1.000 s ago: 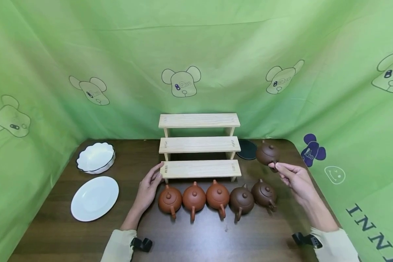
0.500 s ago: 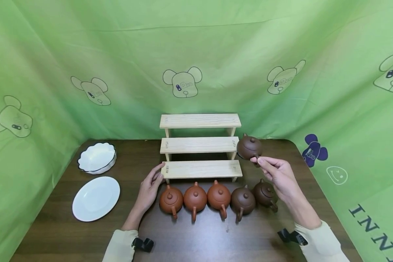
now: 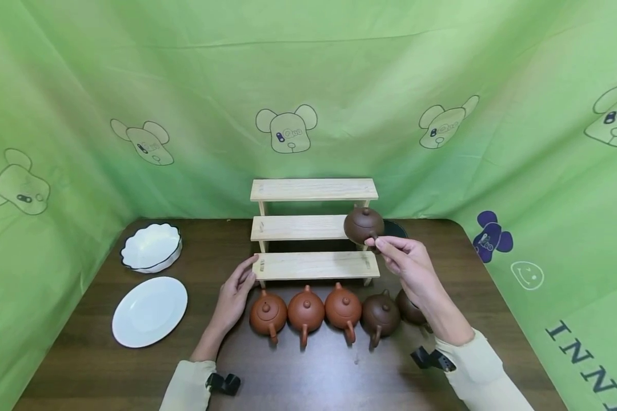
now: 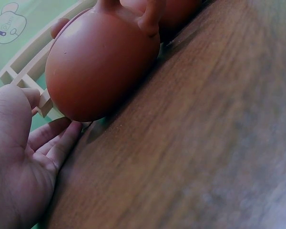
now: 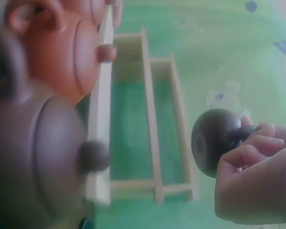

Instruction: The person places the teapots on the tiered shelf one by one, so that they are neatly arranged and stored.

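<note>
My right hand (image 3: pixel 408 265) pinches the handle of a dark brown teapot (image 3: pixel 363 224), held up at the right end of the middle shelf, which it overlaps in the head view. The right wrist view shows the teapot's underside (image 5: pixel 209 143) and fingers around its handle. My left hand (image 3: pixel 233 294) touches the left end of the pale wooden three-step rack (image 3: pixel 313 266) at its lowest shelf, fingers fairly straight. Before the rack stand three reddish teapots (image 3: pixel 268 314) and two dark brown teapots (image 3: pixel 381 315) in a row; my right arm partly hides the rightmost one.
On the left of the wooden table (image 3: pixel 308 382) sit a white scalloped bowl (image 3: pixel 151 246) with a dark rim and a white oval plate (image 3: pixel 149 312). A dark round disc (image 3: pixel 396 229) lies behind the held teapot. Green printed cloth (image 3: pixel 195 85) surrounds the table's back and sides.
My right hand has carried the dark brown teapot leftward and slightly back, from over the table's right side to the middle shelf's right end. The left hand stays at the rack.
</note>
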A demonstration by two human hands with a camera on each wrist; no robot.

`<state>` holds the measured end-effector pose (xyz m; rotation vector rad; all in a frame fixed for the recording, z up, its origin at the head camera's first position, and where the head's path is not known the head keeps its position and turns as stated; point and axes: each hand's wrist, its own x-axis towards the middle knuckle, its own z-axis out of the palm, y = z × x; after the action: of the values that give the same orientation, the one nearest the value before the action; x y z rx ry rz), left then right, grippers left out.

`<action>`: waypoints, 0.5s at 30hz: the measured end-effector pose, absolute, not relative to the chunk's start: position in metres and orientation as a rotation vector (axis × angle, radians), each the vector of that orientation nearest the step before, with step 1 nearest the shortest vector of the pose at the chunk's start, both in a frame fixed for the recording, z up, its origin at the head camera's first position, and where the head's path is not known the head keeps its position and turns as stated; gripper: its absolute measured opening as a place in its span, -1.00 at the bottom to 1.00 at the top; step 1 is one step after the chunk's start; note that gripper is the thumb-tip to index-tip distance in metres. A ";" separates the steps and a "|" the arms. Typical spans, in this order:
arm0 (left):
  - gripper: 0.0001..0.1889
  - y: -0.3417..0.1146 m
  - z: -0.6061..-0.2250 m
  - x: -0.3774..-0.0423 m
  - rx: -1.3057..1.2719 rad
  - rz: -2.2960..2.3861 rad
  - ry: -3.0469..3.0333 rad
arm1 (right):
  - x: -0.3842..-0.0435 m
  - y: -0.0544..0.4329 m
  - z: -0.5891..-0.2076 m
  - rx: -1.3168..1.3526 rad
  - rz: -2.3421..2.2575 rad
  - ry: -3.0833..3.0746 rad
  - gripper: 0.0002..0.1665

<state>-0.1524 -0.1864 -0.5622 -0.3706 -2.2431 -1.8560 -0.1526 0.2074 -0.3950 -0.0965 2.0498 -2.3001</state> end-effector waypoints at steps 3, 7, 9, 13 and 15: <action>-0.53 -0.187 -0.558 -0.150 -0.329 -1.851 -2.276 | -0.157 0.197 -0.391 -0.104 -2.309 2.041 -0.67; -0.53 -0.182 -0.543 -0.143 -0.243 -1.873 -2.322 | -0.165 0.182 -0.386 -0.120 -2.331 2.031 -0.67; -0.53 -0.180 -0.538 -0.141 -0.213 -1.893 -2.344 | -0.169 0.175 -0.384 -0.128 -2.338 2.025 -0.68; -0.52 -0.178 -0.535 -0.141 -0.180 -1.921 -2.365 | -0.177 0.163 -0.381 -0.141 -2.355 2.000 -0.68; -0.52 -0.178 -0.536 -0.141 -0.177 -1.927 -2.364 | -0.181 0.157 -0.380 -0.150 -2.370 1.989 -0.67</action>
<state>-0.1413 -0.1776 -0.5355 -0.1768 -2.3636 -1.9273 -0.1806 0.1572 -0.3798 -0.1505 1.9889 -2.3697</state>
